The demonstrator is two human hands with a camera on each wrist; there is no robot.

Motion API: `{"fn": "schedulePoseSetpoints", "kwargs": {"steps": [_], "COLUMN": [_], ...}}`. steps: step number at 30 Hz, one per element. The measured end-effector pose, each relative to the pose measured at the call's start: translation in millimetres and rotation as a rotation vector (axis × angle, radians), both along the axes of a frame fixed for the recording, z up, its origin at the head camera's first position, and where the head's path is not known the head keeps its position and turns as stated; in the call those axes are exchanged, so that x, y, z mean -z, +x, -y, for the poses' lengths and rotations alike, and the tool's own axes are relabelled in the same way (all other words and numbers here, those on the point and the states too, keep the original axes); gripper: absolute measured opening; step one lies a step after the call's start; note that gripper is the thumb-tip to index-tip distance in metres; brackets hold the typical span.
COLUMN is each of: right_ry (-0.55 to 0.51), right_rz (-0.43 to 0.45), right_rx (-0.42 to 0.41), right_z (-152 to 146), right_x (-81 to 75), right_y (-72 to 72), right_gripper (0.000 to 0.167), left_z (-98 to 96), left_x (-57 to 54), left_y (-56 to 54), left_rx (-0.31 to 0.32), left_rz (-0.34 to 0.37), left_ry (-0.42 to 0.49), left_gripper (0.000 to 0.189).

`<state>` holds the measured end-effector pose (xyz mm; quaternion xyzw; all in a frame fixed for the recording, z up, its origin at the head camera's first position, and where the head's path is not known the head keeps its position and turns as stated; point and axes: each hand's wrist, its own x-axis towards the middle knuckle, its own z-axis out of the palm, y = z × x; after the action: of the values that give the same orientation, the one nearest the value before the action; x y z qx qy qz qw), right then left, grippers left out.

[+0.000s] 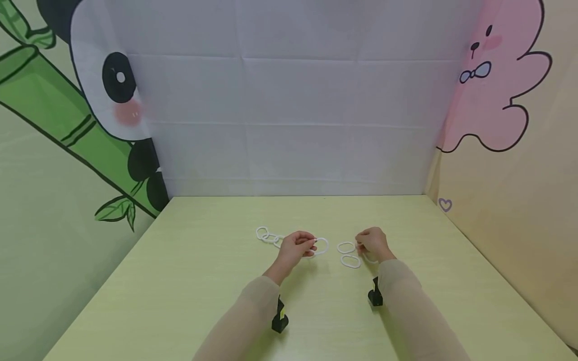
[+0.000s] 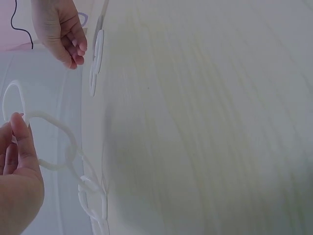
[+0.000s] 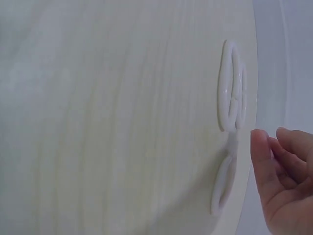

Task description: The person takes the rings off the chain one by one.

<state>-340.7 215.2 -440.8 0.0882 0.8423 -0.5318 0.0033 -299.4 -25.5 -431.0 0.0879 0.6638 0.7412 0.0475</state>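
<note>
My left hand [image 1: 293, 249] pinches a white plastic chain link [image 1: 327, 245] between thumb and fingertips. From it a short chain of joined white links [image 1: 269, 239] trails left onto the table; in the left wrist view another link [image 2: 55, 121] hangs off the pinched one. My right hand [image 1: 374, 242] hovers over the right side, fingers loosely bent, with a gap between thumb and index finger and nothing held in the right wrist view. Loose oval links lie close by: one farther back [image 1: 346, 252], one nearer [image 1: 341, 260], and a third [image 3: 216, 193] partly behind my right hand in the head view.
The pale wooden table [image 1: 180, 301] ends at a white backdrop [image 1: 293, 125]. Printed walls stand on both sides, with a panda [image 1: 90, 65] at left and a pink figure [image 1: 496, 100] at right. Black wrist mounts [image 1: 280, 321] hang below both sleeves.
</note>
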Motion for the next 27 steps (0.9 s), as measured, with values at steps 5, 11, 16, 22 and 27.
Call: {"fn": "schedulePoseSetpoints", "kwargs": {"steps": [5, 11, 16, 22, 27], "right_ry": [-0.020, -0.048, -0.059, -0.088, -0.109], "right_rz": [-0.019, -0.057, -0.098, -0.141, -0.171], "right_rx": [-0.003, -0.024, -0.034, -0.046, -0.072], "right_z": [2.0, 7.4, 14.6, 25.7, 33.8], "right_x": [-8.4, -20.5, -30.2, -43.7, -51.7], "right_y": [1.4, 3.8, 4.4, 6.8, 9.4], "right_gripper": [0.021, 0.023, 0.025, 0.025, 0.024], "left_z": [-0.1, 0.2, 0.0, 0.4, 0.4], "left_x": [-0.1, -0.1, -0.6, 0.2, 0.6], "left_y": [0.2, 0.1, 1.0, 1.2, 0.3], "left_rx": [0.002, 0.002, 0.004, 0.015, 0.019], "left_rz": [0.002, 0.012, 0.005, -0.009, -0.009], "left_ry": [-0.001, 0.000, -0.001, 0.000, -0.001], "left_gripper": [0.014, 0.015, 0.014, 0.015, 0.014]}}
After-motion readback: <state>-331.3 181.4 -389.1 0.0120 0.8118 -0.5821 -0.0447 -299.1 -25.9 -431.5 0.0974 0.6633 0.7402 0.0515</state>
